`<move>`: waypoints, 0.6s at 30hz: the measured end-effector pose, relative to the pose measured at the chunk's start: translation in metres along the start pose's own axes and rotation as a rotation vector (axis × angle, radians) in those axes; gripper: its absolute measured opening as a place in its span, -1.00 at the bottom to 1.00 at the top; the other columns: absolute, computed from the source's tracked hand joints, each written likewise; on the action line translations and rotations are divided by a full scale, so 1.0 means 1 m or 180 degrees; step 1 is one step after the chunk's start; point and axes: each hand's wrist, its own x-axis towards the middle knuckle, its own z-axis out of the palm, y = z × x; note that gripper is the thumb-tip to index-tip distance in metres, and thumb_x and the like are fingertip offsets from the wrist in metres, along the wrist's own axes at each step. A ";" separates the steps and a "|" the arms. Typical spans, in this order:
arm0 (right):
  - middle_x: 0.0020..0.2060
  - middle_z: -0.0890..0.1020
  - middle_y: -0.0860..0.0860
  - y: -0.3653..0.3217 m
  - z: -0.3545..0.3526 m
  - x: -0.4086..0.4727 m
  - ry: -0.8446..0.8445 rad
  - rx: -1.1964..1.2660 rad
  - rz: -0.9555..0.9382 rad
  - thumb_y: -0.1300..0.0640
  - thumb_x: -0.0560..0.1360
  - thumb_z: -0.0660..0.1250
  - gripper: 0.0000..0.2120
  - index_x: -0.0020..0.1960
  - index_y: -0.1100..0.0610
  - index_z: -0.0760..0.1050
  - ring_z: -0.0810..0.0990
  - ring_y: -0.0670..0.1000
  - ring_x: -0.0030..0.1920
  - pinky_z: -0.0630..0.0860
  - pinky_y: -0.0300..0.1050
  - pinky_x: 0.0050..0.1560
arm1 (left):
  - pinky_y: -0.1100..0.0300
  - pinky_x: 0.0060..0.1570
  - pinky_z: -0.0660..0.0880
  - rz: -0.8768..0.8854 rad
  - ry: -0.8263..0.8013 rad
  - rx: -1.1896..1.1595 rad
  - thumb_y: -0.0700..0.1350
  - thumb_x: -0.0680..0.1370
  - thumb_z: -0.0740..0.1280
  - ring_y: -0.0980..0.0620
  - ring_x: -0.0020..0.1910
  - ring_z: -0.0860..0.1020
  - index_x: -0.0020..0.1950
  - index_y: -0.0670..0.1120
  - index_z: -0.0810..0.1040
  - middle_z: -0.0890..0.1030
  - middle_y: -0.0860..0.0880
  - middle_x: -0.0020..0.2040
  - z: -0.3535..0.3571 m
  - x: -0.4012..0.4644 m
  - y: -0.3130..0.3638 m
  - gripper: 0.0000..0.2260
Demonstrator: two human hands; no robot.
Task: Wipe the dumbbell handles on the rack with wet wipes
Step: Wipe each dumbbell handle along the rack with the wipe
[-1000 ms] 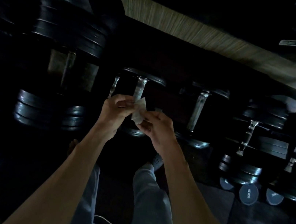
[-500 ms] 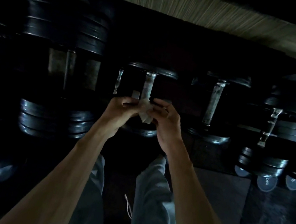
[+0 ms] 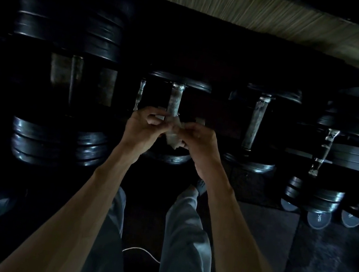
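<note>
Both hands holding a wipe at the rack

The left hand (image 3: 144, 128) and right hand (image 3: 198, 142) are pinching the crumpled wipe (image 3: 173, 136) between curled fingers, just in front of the middle handle (image 3: 175, 99); another handle (image 3: 255, 121) is lying to its right.

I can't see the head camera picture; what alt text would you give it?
Two bare hands, left hand and right hand, pinch a crumpled white wipe between them in front of a dim rack of black dumbbells. A steel handle stands just behind the wipe; grey trouser legs show below.
</note>
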 end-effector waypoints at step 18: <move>-0.39 0.56 -0.06 0.015 0.024 0.029 0.0567 -0.1306 -0.0131 0.14 0.64 0.30 -0.72 -0.24 0.14 0.55 0.50 -0.14 -0.45 0.40 -0.16 -0.47 | -0.15 0.14 0.46 0.0406 0.1384 0.1082 0.06 0.54 0.02 -0.14 0.07 0.56 0.11 -0.08 0.57 0.62 -0.11 0.05 0.029 -0.001 -0.054 -0.60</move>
